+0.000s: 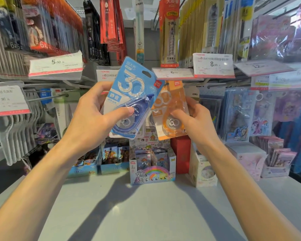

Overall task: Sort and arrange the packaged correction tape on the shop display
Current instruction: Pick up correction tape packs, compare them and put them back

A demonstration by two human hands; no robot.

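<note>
Bare shelf [146, 214] below; left hand [94, 117] grips blue pack [129, 94], right hand [196, 124] orange pack [170, 108].

Bare counter [146, 211] lies open below; hanging packs [170, 32] and boxes [152, 164] crowd ahead.

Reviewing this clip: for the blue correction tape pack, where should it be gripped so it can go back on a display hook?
Probably by the lower half of the blue correction tape pack, pinched front and back from its left edge, as the left hand does now. The card is flat and tilted, and its hang hole sits at the top right, so a low grip leaves that hole free for a hook.
</note>
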